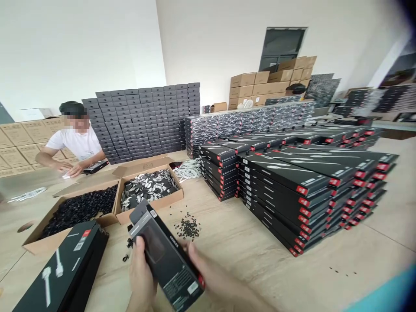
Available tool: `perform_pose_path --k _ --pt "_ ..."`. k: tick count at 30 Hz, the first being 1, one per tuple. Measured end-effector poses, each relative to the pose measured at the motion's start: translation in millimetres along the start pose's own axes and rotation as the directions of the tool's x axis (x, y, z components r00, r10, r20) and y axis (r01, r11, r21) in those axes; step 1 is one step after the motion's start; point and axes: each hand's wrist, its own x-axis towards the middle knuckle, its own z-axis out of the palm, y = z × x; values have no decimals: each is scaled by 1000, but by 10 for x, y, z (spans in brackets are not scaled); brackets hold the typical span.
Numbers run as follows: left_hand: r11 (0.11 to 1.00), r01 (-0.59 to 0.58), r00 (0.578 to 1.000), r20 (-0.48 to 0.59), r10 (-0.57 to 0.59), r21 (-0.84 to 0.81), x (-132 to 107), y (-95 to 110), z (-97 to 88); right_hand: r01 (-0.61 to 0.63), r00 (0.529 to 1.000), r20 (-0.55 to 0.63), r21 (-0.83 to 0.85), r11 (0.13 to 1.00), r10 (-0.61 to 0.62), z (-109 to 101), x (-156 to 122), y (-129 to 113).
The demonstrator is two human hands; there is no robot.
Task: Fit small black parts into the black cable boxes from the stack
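The left grip (141,277) and the right grip (208,271) are both clenched on a black box (165,260), holding it tilted in the air above the counter (247,255). The left thumb (139,242) presses on its face, and the right thumb (191,248) sits against its long edge. The box lies between the grips, with its lower end near the right grip. Its upper end points away from the person and shows a grey part, though what that part is can't be made out.

Just beside the left grip, a few small black pieces (126,255) lie on the counter, and a small heap of similar pieces (187,226) sits farther ahead. At lower left, a second black box (61,268), printed with a white cable, rests near the hands.

Ahead are two open cartons side by side: the left carton (42,238) is filled with small black pieces, and the right carton (149,207) with black-and-white packets. A white cable bundle (188,170) lies behind them.

Black boxes stand in tall stacks (286,190) on the right, with grey boxes (139,121) stacked farther back. Across the counter, a co-worker (73,138) in a white T-shirt has both hands (66,169) down near another black box (95,166). Brown cartons (266,84) are piled by the far wall.
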Motion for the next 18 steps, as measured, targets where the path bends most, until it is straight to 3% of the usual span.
perform_pose_path --k 2,5,7,8,9,10,11,12,13,14,15,17,18 --pt "1000 -4 999 -38 4 1 24 -66 -33 -4 996 89 65 998 -1 59 -138 125" --pt "995 -81 994 63 84 -54 23 -96 -9 35 998 48 88 995 -39 29 -318 153" --pt "982 -155 964 202 175 -113 16 -52 28 163 985 -43 -93 982 -168 -67 -480 -27" --pt "975 -180 943 259 208 -129 16 -18 42 275 945 -108 -251 928 -309 -137 -578 -183" --pt "971 -202 928 290 232 -132 21 19 50 328 885 -168 -437 838 -434 -223 -683 -379" --pt "968 -220 924 292 247 -122 30 51 52 372 780 -203 -610 700 -591 -325 -788 -604" --pt "966 -238 928 269 257 -103 42 76 47 376 622 -206 -768 519 -755 -443 -888 -849" --pt "964 -254 935 233 266 -81 56 89 37 296 426 -190 -895 335 -884 -575 -980 -1102" --pt "962 -267 941 199 273 -60 70 92 26 144 265 -138 -973 181 -954 -718 -1059 -1352" --pt "960 -275 944 177 278 -43 81 85 17 -34 166 -81 -997 76 -983 -867 -1126 -1587" --pt "959 -281 945 164 281 -27 89 72 12 -172 115 -38 -985 17 -993 -1017 -1179 -1800" --pt "957 -291 944 162 287 0 89 49 21 -315 98 1 -949 -32 -995 -1308 -1249 -2140" --pt "953 -301 941 162 295 13 84 49 33 -342 161 14 -937 -69 -987 -1443 -1268 -2263"
